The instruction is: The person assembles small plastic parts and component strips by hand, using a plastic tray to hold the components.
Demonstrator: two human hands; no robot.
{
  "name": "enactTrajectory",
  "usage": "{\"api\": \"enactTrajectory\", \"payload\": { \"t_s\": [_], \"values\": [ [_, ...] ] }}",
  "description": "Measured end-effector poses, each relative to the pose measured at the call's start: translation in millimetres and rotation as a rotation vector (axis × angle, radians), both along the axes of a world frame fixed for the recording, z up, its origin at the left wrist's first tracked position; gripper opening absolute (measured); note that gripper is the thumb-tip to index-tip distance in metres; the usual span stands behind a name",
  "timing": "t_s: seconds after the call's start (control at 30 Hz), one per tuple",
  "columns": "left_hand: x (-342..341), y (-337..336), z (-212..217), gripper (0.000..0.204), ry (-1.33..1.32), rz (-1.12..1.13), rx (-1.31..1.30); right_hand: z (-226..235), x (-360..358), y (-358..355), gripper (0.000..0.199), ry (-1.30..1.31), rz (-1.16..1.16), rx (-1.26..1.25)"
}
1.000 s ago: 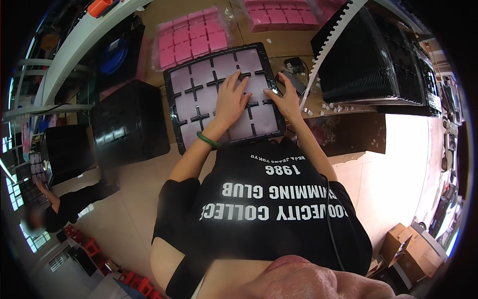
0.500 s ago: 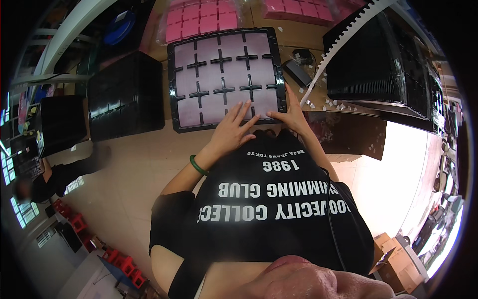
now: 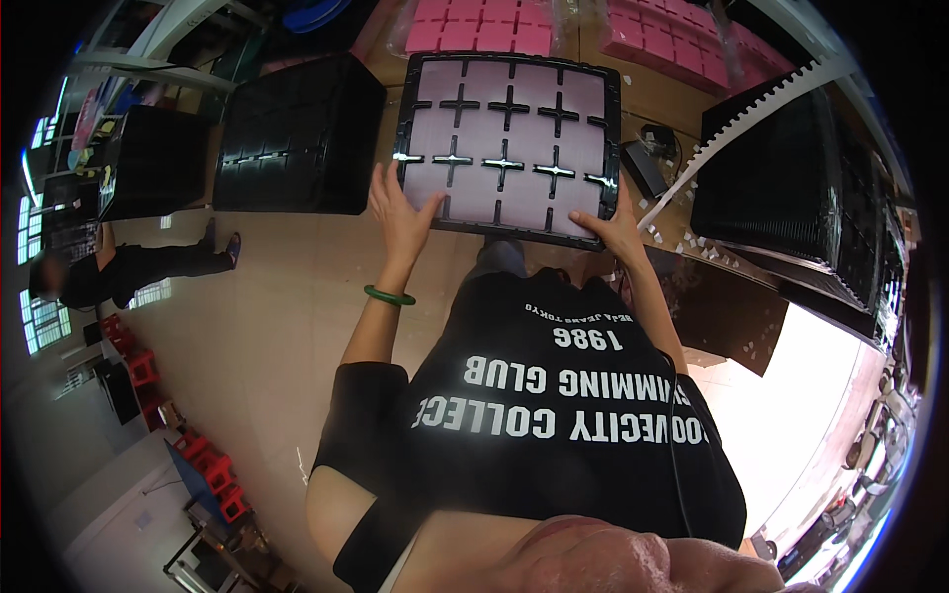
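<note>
A black plastic tray with cross-shaped dividers lies in front of me, its compartments filled with flat pale pink pieces. My left hand, below a green bangle, is at the tray's near left corner; its fingers run up the left side and its thumb reaches the near edge. At the near right corner, my right hand grips the tray, thumb on top and fingers along the right side. The undersides of both hands' grip are hidden.
Bright pink divided blocks lie behind the tray. Black tray stacks stand at left and right. A white toothed strip arches on the right, near a small dark box and white scraps. Another person is far left.
My left hand has moved off the pale pieces to the tray's left corner. The right hand stays at the right corner. The whole scene, tray included, has shifted right in view.
</note>
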State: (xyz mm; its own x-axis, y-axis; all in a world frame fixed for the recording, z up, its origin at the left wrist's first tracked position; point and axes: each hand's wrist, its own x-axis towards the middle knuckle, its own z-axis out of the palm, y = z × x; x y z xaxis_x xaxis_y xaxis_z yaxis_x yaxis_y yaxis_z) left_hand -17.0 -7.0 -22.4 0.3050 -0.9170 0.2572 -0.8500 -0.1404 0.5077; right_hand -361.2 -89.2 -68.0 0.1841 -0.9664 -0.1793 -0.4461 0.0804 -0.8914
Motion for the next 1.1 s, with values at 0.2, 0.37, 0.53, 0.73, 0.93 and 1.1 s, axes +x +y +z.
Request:
{"api": "enactTrajectory", "payload": {
  "t_s": [0.2,0.37,0.53,0.73,0.93,1.1],
  "values": [
    [50,1,-11,0.116,0.541,0.129,0.368,-5,-12,3,0.125,-0.009,0.118,-0.046],
    [51,-8,-10,0.112,0.804,0.131,0.346,19,1,-5,0.130,0.015,0.041,-0.008],
    [63,-7,-1,0.077,0.796,-0.063,0.349,34,-20,8,0.120,0.107,-0.033,-0.055],
    [58,-14,24,0.047,0.521,0.189,0.080,70,-11,-3,0.104,0.040,-0.153,-0.162],
    [57,-5,218,0.018,0.991,0.164,-0.273,91,-1,-13,0.099,-0.041,-0.154,-0.179],
    [77,58,344,0.020,0.268,-0.087,-0.488,97,2,-16,0.096,-0.044,-0.120,-0.194]
  ]
}}
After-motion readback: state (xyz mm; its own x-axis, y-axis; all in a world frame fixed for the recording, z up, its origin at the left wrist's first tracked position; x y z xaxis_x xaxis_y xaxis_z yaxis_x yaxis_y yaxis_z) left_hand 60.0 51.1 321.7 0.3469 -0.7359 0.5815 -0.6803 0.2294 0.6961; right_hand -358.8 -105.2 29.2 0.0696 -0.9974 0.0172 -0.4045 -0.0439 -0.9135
